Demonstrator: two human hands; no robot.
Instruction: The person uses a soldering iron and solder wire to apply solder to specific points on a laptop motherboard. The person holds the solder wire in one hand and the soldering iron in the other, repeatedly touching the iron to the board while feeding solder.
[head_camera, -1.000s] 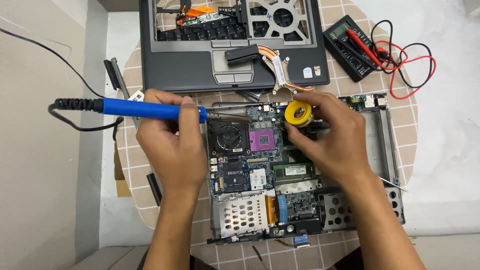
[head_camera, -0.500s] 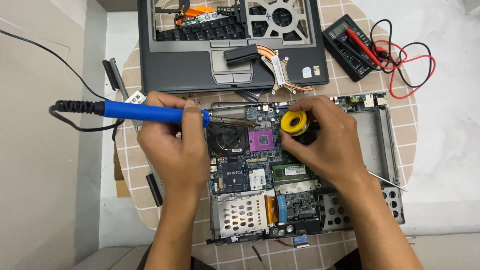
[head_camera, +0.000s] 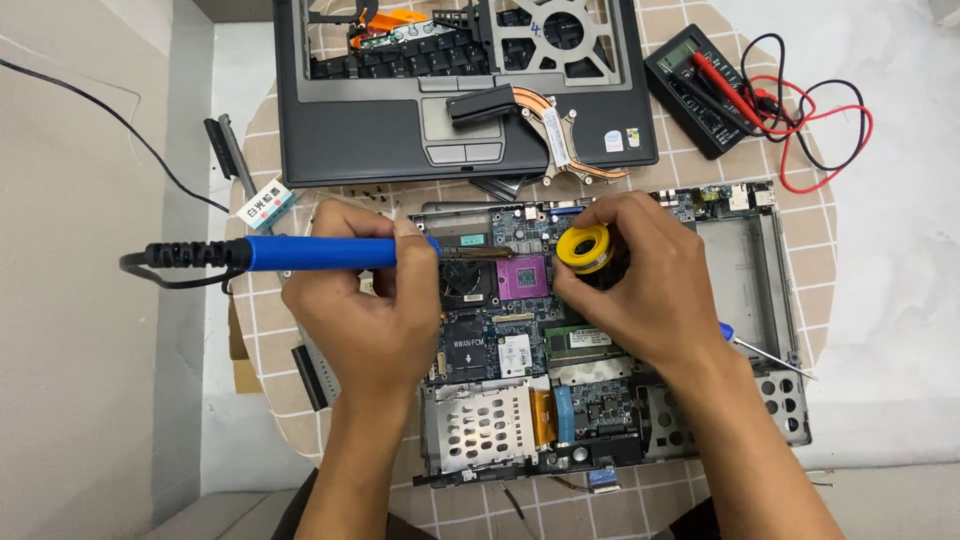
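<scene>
My left hand (head_camera: 365, 300) grips a blue-handled soldering iron (head_camera: 300, 253) held level, its metal tip (head_camera: 490, 253) over the laptop motherboard (head_camera: 520, 350) just left of the purple processor socket (head_camera: 522, 276). My right hand (head_camera: 650, 285) holds a yellow spool of solder wire (head_camera: 585, 250) right of that socket, a short way from the tip. The iron's black cord (head_camera: 150, 270) trails off to the left.
A stripped laptop top case (head_camera: 400, 130) with a copper heat pipe (head_camera: 560, 140) lies behind the board. A black multimeter (head_camera: 700, 85) with red and black leads sits at the back right. A blue-handled screwdriver (head_camera: 765, 355) lies under my right wrist. A small white box (head_camera: 265, 205) lies left.
My right hand has moved the yellow spool leftward and slightly down, closer to the socket and the iron's tip. The left hand and iron have shifted a little.
</scene>
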